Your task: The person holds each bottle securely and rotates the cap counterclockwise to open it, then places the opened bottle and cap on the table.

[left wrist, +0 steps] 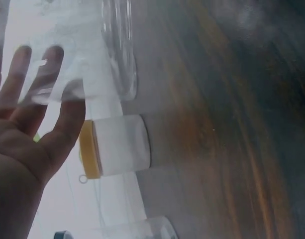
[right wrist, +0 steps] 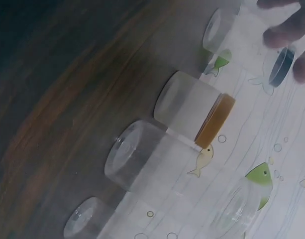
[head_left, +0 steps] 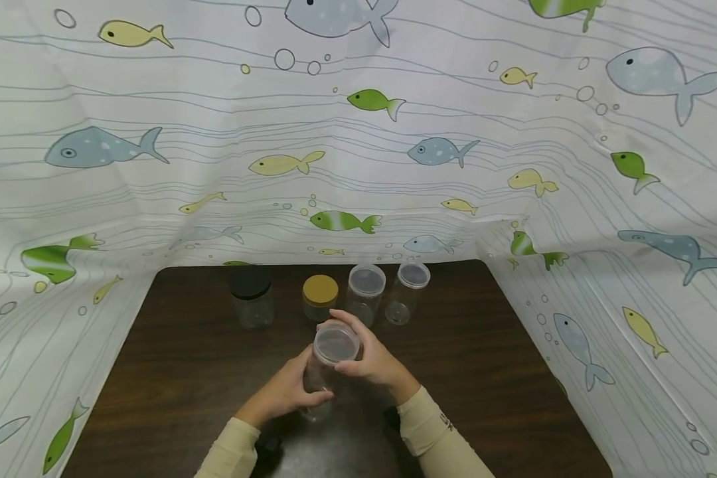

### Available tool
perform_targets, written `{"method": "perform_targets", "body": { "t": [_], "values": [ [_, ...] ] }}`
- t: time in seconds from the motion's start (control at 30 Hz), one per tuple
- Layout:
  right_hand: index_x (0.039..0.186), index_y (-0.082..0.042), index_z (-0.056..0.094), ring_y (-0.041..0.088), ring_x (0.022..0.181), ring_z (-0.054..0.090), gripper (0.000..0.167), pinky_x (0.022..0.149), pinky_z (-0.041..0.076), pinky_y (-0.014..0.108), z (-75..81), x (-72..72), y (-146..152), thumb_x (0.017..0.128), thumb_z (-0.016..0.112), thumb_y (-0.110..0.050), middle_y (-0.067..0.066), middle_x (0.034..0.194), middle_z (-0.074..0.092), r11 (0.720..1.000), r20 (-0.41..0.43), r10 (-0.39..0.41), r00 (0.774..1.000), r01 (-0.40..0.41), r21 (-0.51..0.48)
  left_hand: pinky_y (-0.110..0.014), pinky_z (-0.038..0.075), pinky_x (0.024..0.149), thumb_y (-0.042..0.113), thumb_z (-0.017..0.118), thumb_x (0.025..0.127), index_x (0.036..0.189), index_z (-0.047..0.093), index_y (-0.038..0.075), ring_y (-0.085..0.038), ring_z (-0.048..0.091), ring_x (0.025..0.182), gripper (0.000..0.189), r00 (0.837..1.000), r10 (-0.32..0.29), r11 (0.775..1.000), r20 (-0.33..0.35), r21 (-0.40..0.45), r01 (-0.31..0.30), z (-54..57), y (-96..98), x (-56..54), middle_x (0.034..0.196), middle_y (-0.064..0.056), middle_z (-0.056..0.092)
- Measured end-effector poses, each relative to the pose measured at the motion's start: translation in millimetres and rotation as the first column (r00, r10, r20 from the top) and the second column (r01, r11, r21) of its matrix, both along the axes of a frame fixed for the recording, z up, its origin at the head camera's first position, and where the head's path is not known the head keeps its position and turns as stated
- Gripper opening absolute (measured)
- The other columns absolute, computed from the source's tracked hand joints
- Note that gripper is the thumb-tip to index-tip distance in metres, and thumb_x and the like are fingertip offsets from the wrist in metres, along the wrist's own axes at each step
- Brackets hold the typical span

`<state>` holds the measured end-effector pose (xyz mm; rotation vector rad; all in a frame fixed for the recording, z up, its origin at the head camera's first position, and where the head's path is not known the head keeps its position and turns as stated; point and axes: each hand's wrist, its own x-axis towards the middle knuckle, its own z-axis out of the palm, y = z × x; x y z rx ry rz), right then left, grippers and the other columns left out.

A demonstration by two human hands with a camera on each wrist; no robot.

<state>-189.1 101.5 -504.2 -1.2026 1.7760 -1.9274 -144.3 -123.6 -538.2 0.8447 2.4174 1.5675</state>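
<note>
Over the front middle of the dark table, both hands hold a tall clear plastic jar (head_left: 319, 377) that leans a little in the head view. My left hand (head_left: 289, 388) grips its body from the left, thumb across the near side. With thumb and fingers, my right hand (head_left: 375, 358) holds the clear lid (head_left: 336, 342) by its edge at the top. In the left wrist view, the left fingers (left wrist: 52, 74) show through and around clear plastic. Only some right fingertips (right wrist: 284, 37) appear at the right wrist view's upper corner.
Behind the hands stand a black-lidded jar (head_left: 254, 309), a short gold-lidded jar (head_left: 320, 297) and two tall clear-lidded jars, one left (head_left: 366, 292) and one right (head_left: 401, 305). A fish-patterned curtain (head_left: 227, 199) rises along the back and sides of the wooden table (head_left: 490, 378).
</note>
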Motion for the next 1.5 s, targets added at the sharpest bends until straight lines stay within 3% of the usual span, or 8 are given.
{"method": "perform_targets", "body": {
  "t": [0.13,0.3,0.6,0.73,0.87,1.1,1.27,1.5],
  "values": [
    [0.157,-0.002,0.023,0.023,0.135,0.048,0.091,0.108,0.041,0.035,0.5,-4.7,6,0.092,0.075,-0.039,0.032,0.148,0.042,0.989,0.078,0.149,0.986,-0.148,-0.027,-0.054,0.041,0.107,0.028,0.084,0.084,0.159,0.026,0.007,-0.032,0.047,0.136,0.097,0.998,-0.05,0.999,0.042,0.006,0.049,0.3,1.4,1.8,0.155,-0.013,0.045],
    [0.153,-0.011,0.02,0.03,0.14,0.043,0.087,0.11,0.04,0.039,1.6,-6.8,10,0.092,0.076,-0.038,0.024,0.153,0.04,0.961,0.184,0.277,0.943,-0.27,-0.062,-0.047,0.043,0.106,0.022,0.082,0.086,0.157,0.03,0.009,-0.032,0.053,0.13,0.088,0.991,-0.111,0.993,0.074,0.042,0.108,-1.6,2.9,2.0,0.15,-0.012,0.049],
    [0.156,-0.016,-0.007,0.029,0.151,0.025,0.106,0.114,0.035,0.038,-3.9,-7.1,8,0.093,0.074,-0.039,0.017,0.167,0.014,0.965,0.22,0.255,0.942,-0.233,-0.121,-0.035,0.05,0.098,0.014,0.079,0.088,0.156,0.027,0.005,-0.037,0.061,0.121,0.086,0.992,-0.076,0.991,0.103,0.12,0.063,-3.6,4.6,1.3,0.141,-0.015,0.056],
    [0.159,-0.019,-0.014,0.024,0.147,0.033,0.113,0.114,0.035,0.035,-7.9,0.5,2,0.092,0.076,-0.035,0.017,0.168,0.01,0.981,0.254,0.149,0.956,-0.111,-0.156,-0.033,0.054,0.091,0.011,0.079,0.088,0.15,0.033,0.0,-0.039,0.064,0.114,0.078,0.996,0.006,0.99,0.086,0.139,-0.018,-3.8,3.9,2.2,0.132,-0.019,0.061],
    [0.16,-0.015,-0.007,0.028,0.151,0.027,0.108,0.115,0.034,0.034,-7.3,17.5,-11,0.093,0.077,-0.028,0.019,0.167,0.012,0.974,0.272,-0.09,0.958,0.142,-0.179,-0.037,0.054,0.09,0.016,0.084,0.083,0.145,0.04,0.0,-0.033,0.064,0.113,0.078,0.987,0.154,0.984,0.04,0.079,-0.157,-3.7,3.1,3.1,0.132,-0.015,0.062],
    [0.16,-0.006,0.006,0.033,0.153,0.02,0.107,0.121,0.02,0.033,2.4,43.5,-36,0.089,0.081,-0.035,0.018,0.165,0.019,0.828,0.16,-0.521,0.838,0.542,-0.144,-0.052,0.047,0.102,0.022,0.092,0.075,0.146,0.045,0.006,-0.029,0.059,0.125,0.087,0.948,0.311,0.95,-0.067,-0.015,-0.313,-4.2,7.9,-1.6,0.138,-0.01,0.06],
    [0.159,-0.007,0.013,0.03,0.151,0.025,0.108,0.119,0.027,0.034,5.1,47.7,-47,0.085,0.083,-0.042,0.011,0.164,0.024,0.791,0.108,-0.595,0.797,0.604,-0.1,-0.052,0.045,0.104,0.027,0.093,0.073,0.147,0.046,0.003,-0.03,0.059,0.126,0.091,0.936,0.314,0.942,-0.157,-0.074,-0.328,-5.3,12.0,-4.3,0.138,-0.013,0.059],
    [0.15,-0.011,0.033,0.028,0.133,0.048,0.081,0.107,0.042,0.041,5.2,47.0,-51,0.087,0.082,-0.024,0.004,0.151,0.044,0.765,0.124,-0.633,0.765,0.642,-0.052,-0.05,0.047,0.103,0.025,0.093,0.074,0.148,0.044,0.003,-0.029,0.058,0.127,0.092,0.941,0.279,0.952,-0.192,-0.073,-0.297,-5.2,14.4,-3.4,0.141,-0.013,0.058]
  ]
}}
